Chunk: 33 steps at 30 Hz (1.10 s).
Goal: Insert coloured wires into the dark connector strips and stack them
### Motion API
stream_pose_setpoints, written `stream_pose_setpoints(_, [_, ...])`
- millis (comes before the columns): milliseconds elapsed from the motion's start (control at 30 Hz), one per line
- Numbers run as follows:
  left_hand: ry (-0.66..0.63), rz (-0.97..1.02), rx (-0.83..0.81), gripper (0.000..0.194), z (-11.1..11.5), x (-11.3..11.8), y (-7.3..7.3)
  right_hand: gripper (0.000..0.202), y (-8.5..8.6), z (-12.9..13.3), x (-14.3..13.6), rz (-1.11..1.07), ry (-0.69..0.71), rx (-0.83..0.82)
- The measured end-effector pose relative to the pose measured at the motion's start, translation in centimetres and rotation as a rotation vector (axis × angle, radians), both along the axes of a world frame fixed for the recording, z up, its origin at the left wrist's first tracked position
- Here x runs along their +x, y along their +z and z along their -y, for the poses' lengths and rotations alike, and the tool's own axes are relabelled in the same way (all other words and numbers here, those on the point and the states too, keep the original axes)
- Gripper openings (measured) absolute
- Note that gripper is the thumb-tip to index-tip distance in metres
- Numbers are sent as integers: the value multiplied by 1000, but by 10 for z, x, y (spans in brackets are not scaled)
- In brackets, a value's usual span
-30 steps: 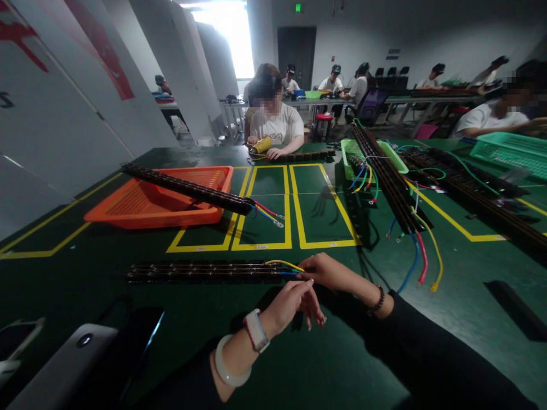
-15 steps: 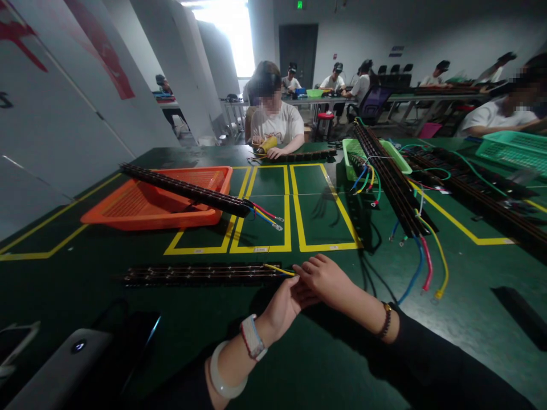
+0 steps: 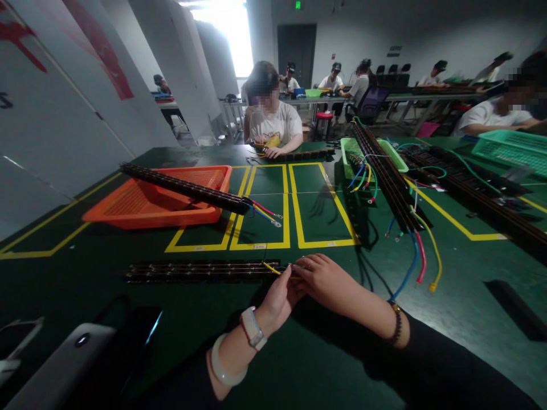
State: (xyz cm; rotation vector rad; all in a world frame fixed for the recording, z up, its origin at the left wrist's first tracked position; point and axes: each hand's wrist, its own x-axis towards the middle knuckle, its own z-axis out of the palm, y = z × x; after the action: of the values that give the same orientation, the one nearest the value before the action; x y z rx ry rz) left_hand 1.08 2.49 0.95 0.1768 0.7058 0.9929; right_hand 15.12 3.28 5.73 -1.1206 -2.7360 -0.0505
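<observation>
A long black segmented strip [image 3: 200, 271] with thin metal rods lies flat in front of me. From its right end a yellow wire [image 3: 270, 267] runs in between my fingers. My left hand [image 3: 278, 299] is closed in a pinch on this wire, thumb up. My right hand [image 3: 327, 282] comes over from the right, its fingers bent and closed on the wire beside the left fingertips. The two hands touch, so the wire's end is hidden.
An orange basket [image 3: 149, 219] with another black strip across it stands behind, left. A light green basket [image 3: 395, 156] carries strips with coloured wires at right. Phones [image 3: 64, 364] lie front left, a dark bar [image 3: 515, 310] at right. A co-worker [image 3: 273, 122] sits opposite.
The yellow wire now slopes down more steeply into my fingers. My right hand has moved slightly and its fingers are bent closer over my left fingertips. The black strip has barely shifted.
</observation>
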Motion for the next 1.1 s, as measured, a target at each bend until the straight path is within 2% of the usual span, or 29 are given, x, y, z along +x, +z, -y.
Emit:
stream_pose_setpoints(100, [-17,-10,20,19,0,-1,-1,16,18,0,7,-3,-51,-64])
stream_pose_setpoints(167, [-37,-20,25,23,0,-1,0,11,24,1,10,21,-80,-80])
stream_pose_setpoints(233, [-55,-27,31,26,0,-2,0,11,23,1,11,47,-84,-81])
stream_pose_setpoints(400, [-80,-19,51,28,0,-2,0,18,8,0,10,138,-102,-43])
stream_pose_setpoints(500, [-90,-18,70,27,0,-3,-1,18,4,0,10,163,-109,-76])
stream_pose_setpoints(700, [-109,-61,136,24,-1,-3,-9,20,9,4,9,153,-109,-180])
stream_pose_setpoints(867, [-102,-34,150,21,-1,-3,-8,22,16,-3,11,33,-216,-203])
stream_pose_setpoints(967, [-124,-5,184,25,-1,-3,-3,33,12,-15,18,-32,-322,-348])
stream_pose_setpoints(1033, [-139,5,196,30,-1,-3,-1,38,5,-25,24,-65,-365,-549])
stream_pose_setpoints(1100, [-161,9,203,35,-1,-4,0,42,-4,-33,31,-143,-344,-826])
